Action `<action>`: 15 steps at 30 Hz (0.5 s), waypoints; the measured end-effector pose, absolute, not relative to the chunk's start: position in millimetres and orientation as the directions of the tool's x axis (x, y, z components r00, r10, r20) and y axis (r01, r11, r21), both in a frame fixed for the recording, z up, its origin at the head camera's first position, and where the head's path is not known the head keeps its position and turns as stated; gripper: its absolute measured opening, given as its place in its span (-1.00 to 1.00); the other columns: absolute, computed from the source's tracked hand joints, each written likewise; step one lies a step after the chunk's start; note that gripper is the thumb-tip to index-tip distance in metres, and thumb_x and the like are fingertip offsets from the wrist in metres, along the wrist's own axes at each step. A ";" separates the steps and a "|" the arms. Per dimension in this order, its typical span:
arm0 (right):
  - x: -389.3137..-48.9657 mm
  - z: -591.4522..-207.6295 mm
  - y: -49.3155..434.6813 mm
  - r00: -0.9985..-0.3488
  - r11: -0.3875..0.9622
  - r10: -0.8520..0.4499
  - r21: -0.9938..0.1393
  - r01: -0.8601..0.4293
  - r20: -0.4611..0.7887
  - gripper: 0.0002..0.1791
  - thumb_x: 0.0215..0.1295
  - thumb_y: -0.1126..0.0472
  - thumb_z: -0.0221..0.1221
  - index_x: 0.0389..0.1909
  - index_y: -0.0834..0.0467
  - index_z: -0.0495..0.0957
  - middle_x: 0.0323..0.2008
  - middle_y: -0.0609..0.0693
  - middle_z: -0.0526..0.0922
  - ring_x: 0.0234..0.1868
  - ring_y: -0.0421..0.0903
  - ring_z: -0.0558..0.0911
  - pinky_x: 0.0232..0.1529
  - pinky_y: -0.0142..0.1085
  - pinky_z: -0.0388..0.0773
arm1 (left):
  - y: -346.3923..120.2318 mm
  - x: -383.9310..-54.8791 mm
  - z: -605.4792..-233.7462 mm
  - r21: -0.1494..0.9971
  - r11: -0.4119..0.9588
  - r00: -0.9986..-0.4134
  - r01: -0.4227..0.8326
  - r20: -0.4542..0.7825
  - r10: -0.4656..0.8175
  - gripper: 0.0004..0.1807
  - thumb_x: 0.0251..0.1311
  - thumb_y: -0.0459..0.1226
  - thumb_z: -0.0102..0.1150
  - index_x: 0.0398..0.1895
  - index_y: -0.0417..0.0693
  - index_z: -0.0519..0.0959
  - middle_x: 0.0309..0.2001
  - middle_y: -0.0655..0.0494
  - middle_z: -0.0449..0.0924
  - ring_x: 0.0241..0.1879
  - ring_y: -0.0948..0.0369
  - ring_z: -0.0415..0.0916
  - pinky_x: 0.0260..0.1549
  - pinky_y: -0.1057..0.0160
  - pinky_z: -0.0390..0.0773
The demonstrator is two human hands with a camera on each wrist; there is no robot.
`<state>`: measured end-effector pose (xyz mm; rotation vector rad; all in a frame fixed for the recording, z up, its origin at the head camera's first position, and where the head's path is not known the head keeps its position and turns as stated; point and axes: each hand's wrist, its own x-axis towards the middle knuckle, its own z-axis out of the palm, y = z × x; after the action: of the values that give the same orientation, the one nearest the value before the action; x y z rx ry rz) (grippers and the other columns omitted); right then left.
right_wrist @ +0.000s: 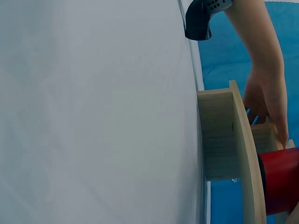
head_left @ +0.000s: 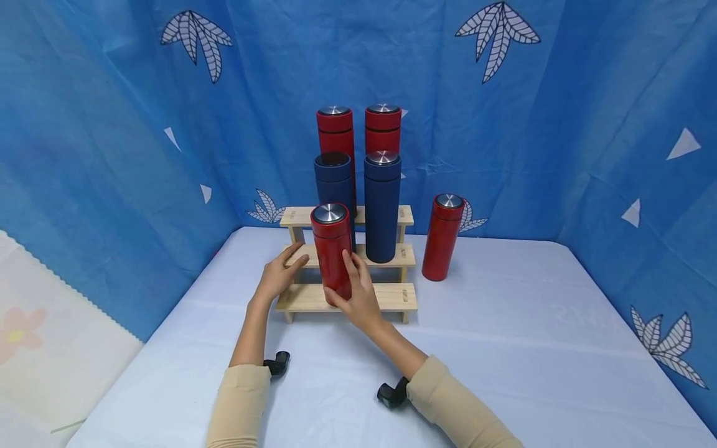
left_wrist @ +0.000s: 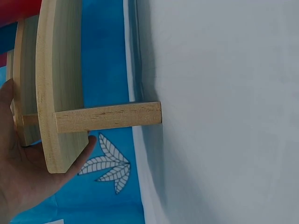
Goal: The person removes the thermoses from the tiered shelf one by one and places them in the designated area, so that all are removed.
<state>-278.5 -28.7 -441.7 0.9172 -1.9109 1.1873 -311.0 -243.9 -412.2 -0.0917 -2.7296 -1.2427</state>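
My right hand (head_left: 361,298) grips a red thermos bottle (head_left: 334,255) from its right side, thumb in front. The bottle is upright, its base right at the bottom step of a three-step wooden rack (head_left: 386,297). In the right wrist view the bottle's dark base (right_wrist: 262,175) shows close over that step, and the right hand itself is out of sight. My left hand (head_left: 278,274) holds the rack's left end at the middle step. In the left wrist view the left hand (left_wrist: 32,179) appears around the end of the steps, its fingers partly hidden by the wood.
Two blue thermos bottles (head_left: 383,208) stand on the middle step, and two red ones (head_left: 383,130) on the top step behind. Another red thermos bottle (head_left: 443,236) stands on the white-covered table (head_left: 504,348) right of the rack. Blue curtains (head_left: 358,56) enclose the back and sides.
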 end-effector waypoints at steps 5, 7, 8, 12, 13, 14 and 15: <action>-274.6 -441.9 -23.2 -0.513 0.310 -0.211 -0.441 -0.842 0.832 0.06 -0.03 0.27 0.39 0.42 -0.12 -0.06 0.20 0.25 0.24 0.14 0.11 0.38 -0.06 -0.11 0.54 | -244.4 -310.8 -414.1 0.751 0.652 -0.989 0.103 0.146 -0.012 -0.36 0.23 0.19 -0.08 0.37 0.33 0.18 0.34 -0.04 0.17 0.32 -0.08 0.06 0.14 -0.29 0.12; -272.3 -442.0 -19.1 -0.521 0.305 -0.219 -0.449 -0.840 0.825 0.07 -0.03 0.28 0.39 0.42 -0.12 -0.07 0.21 0.24 0.24 0.13 0.12 0.39 -0.09 -0.11 0.55 | -244.4 -311.3 -415.0 0.751 0.653 -0.989 0.103 0.146 -0.011 -0.35 0.23 0.20 -0.08 0.37 0.32 0.17 0.35 -0.05 0.17 0.32 -0.10 0.06 0.13 -0.30 0.12; -271.2 -442.3 -16.7 -0.524 0.303 -0.222 -0.453 -0.839 0.822 0.08 -0.04 0.29 0.39 0.42 -0.13 -0.07 0.21 0.23 0.24 0.12 0.12 0.39 -0.11 -0.12 0.56 | -244.5 -311.5 -415.4 0.751 0.653 -0.989 0.104 0.146 -0.011 -0.35 0.23 0.20 -0.08 0.38 0.32 0.17 0.35 -0.05 0.16 0.32 -0.10 0.06 0.13 -0.30 0.12; -267.8 -441.4 -6.4 -0.537 0.280 -0.225 -0.474 -0.835 0.813 0.09 -0.05 0.30 0.40 0.42 -0.12 -0.08 0.21 0.20 0.24 0.13 0.10 0.40 -0.14 -0.14 0.57 | -244.8 -312.7 -416.3 0.741 0.662 -0.987 0.115 0.159 -0.006 -0.27 0.17 0.29 -0.12 0.38 0.28 0.17 0.34 -0.07 0.17 0.30 -0.14 0.10 0.13 -0.29 0.14; -267.3 -440.9 -3.7 -0.536 0.274 -0.224 -0.475 -0.836 0.814 0.10 -0.05 0.30 0.40 0.43 -0.11 -0.09 0.21 0.20 0.24 0.13 0.09 0.40 -0.14 -0.15 0.57 | -244.8 -312.7 -416.2 0.738 0.664 -0.987 0.116 0.162 -0.008 -0.25 0.15 0.31 -0.13 0.38 0.27 0.17 0.34 -0.08 0.17 0.29 -0.14 0.10 0.13 -0.28 0.14; -267.0 -440.1 -0.9 -0.531 0.269 -0.218 -0.472 -0.839 0.819 0.10 -0.06 0.31 0.40 0.43 -0.08 -0.08 0.20 0.20 0.25 0.13 0.09 0.40 -0.13 -0.15 0.57 | -244.9 -313.0 -416.3 0.735 0.668 -0.986 0.116 0.164 -0.009 -0.23 0.13 0.34 -0.14 0.38 0.28 0.17 0.34 -0.07 0.17 0.29 -0.14 0.11 0.13 -0.28 0.15; -266.7 -439.3 1.9 -0.526 0.265 -0.211 -0.470 -0.842 0.823 0.10 -0.07 0.31 0.41 0.43 -0.06 -0.08 0.20 0.19 0.26 0.13 0.08 0.40 -0.13 -0.16 0.56 | -245.0 -313.4 -416.4 0.732 0.672 -0.986 0.114 0.165 -0.012 -0.21 0.10 0.36 -0.16 0.38 0.29 0.17 0.34 -0.07 0.18 0.28 -0.15 0.12 0.13 -0.27 0.15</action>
<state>-266.7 1.9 -439.3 0.9512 -1.9043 1.2741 -313.4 -245.0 -416.4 -0.0834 -2.7279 -1.2104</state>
